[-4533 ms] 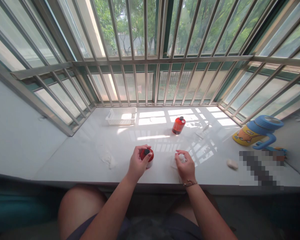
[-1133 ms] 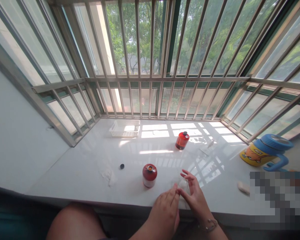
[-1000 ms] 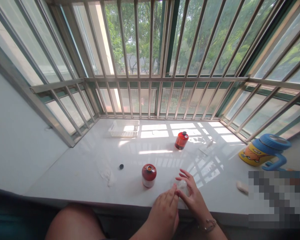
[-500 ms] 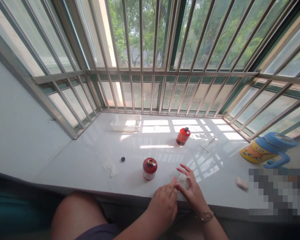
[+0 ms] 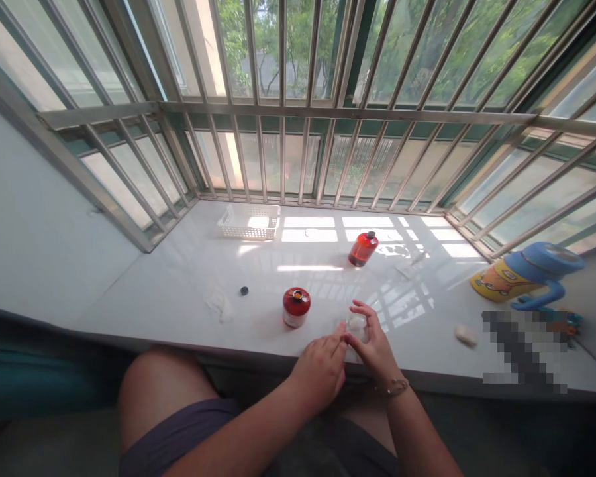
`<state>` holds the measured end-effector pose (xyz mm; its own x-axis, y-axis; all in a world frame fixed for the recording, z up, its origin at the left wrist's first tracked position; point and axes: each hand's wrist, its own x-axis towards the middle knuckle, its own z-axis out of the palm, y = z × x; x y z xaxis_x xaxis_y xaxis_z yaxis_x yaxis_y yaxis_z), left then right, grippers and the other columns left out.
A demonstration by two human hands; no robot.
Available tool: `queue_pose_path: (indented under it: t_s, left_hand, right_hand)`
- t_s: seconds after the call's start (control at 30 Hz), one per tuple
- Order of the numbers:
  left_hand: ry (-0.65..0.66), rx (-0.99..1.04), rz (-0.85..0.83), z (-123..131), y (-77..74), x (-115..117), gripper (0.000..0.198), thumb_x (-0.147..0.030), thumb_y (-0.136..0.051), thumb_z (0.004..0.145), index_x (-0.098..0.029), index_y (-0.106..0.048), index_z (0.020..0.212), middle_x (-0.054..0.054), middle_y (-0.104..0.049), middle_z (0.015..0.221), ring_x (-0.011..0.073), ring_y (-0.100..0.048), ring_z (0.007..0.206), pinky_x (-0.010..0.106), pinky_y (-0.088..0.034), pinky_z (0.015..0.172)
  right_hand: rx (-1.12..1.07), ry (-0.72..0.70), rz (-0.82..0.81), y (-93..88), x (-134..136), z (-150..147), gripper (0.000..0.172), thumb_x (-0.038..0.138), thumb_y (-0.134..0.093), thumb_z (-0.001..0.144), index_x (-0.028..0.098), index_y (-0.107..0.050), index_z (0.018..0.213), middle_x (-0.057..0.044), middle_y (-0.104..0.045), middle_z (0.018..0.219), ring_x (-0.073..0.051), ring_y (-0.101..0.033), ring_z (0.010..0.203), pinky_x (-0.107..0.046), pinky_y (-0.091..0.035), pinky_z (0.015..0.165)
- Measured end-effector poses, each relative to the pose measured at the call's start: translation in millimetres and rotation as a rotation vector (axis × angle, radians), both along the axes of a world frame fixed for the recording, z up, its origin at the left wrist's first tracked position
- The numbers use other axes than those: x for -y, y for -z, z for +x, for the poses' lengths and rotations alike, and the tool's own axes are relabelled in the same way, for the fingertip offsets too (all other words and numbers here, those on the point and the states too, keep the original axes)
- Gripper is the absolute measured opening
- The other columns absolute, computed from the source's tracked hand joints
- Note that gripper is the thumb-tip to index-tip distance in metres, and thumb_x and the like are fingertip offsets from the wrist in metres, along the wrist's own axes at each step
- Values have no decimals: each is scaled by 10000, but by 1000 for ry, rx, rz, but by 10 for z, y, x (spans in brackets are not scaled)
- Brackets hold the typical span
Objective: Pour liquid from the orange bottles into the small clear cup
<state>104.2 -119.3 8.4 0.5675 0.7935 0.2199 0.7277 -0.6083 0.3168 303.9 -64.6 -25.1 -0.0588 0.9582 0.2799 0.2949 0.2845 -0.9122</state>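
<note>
My left hand and my right hand meet at the front of the white sill, with a small piece of clear plastic between them. Its exact shape is hard to make out against the glare. The fingers of both hands close on it. Just left of my hands stands a red bottle with a white base and an uncapped opening. A small black cap lies farther left, and a second red bottle, capped, stands behind my right hand.
A white plastic basket stands against the barred window at the back. Crumpled white tissue lies at left. At right are a yellow cup with a blue lid and handle, a pale lump, and a pixelated patch.
My left hand has let go of the red bottle, whose black cap now lies apart on the sill. Both hands have come together on the clear plastic. The view has tilted slightly downward.
</note>
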Motion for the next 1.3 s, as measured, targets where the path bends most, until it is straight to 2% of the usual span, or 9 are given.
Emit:
queue_pose_path:
  t_s: [0.1, 0.2, 0.37, 0.63, 0.9, 1.0, 1.17, 1.23, 1.3]
  left_hand:
    - [2, -9, 6, 3, -4, 0, 658, -232, -538, 987, -107, -373, 1611, 188, -363, 1729, 297, -612, 1350, 425, -550, 1080]
    - [-4, -21, 3, 3, -25, 2, 697, -215, -527, 979, -113, -332, 1641, 179, -361, 1732, 293, -623, 1322, 428, -550, 1068]
    - [-5, -36, -8, -2, -52, -2, 695, -211, -516, 975, -115, -344, 1642, 167, -371, 1730, 297, -628, 1306, 429, -551, 1051]
    - [-18, -61, -1, 31, -11, 3, 691, -186, -498, 971, -121, -356, 1644, 156, -358, 1737, 299, -628, 1299, 440, -555, 1036]
    - [-23, -38, 61, 40, 60, 16, 694, -178, -476, 978, -122, -342, 1657, 156, -339, 1744, 307, -591, 1374, 449, -541, 1069]
    - [-28, -28, 63, 48, 61, 31, 687, -184, -470, 988, -124, -338, 1660, 159, -347, 1741, 313, -569, 1414, 452, -527, 1096]
    - [-29, 22, 16, 14, -28, 50, 732, -255, -530, 999, -152, -284, 1680, 154, -302, 1762, 331, -464, 1523, 474, -476, 1183]
    - [-20, 65, 3, -50, -79, 59, 759, -277, -558, 1000, -159, -254, 1686, 166, -295, 1763, 330, -422, 1555, 482, -459, 1212]
    - [13, 110, -16, -128, -114, 84, 714, -293, -565, 1009, -148, -305, 1659, 193, -414, 1697, 326, -485, 1504, 487, -490, 1191]
  right_hand:
    - [-68, 25, -20, 12, 0, -11, 418, 512, -765, 935, 276, -554, 1208, -134, -523, 1539, -304, -598, 1355, -550, -486, 1163]
    - [-11, 35, 0, -29, -4, -6, 312, 499, -716, 974, 249, -643, 1147, -143, -542, 1500, -307, -594, 1354, -543, -496, 1152]
    - [-12, 92, 70, -208, 10, 18, 315, 487, -734, 974, 246, -736, 1177, -150, -549, 1482, -328, -539, 1418, -543, -520, 1119]
    - [-126, 132, 73, -409, 33, 31, 269, 461, -798, 938, 263, -761, 1117, -126, -553, 1487, -308, -589, 1363, -523, -537, 1082]
    - [-205, 185, 55, -454, 59, -23, 295, 474, -810, 920, 235, -755, 1083, -130, -577, 1444, -291, -668, 1249, -503, -565, 1062]
    - [-199, 260, 55, -475, 92, -28, 311, 482, -804, 923, 227, -754, 1093, -132, -593, 1395, -294, -669, 1226, -481, -584, 1006]
    - [-153, 424, 258, -715, 225, -54, 278, 492, -773, 945, 218, -729, 966, -121, -665, 1190, -296, -658, 1146, -504, -567, 977]
    - [-107, 432, 308, -853, 301, -85, 267, 468, -775, 946, 227, -731, 1052, -117, -668, 1162, -292, -647, 1114, -482, -574, 928]
    - [-55, 394, 325, -979, 380, -158, 299, 432, -787, 936, 236, -724, 1152, -114, -656, 1148, -287, -640, 1087, -452, -577, 880]
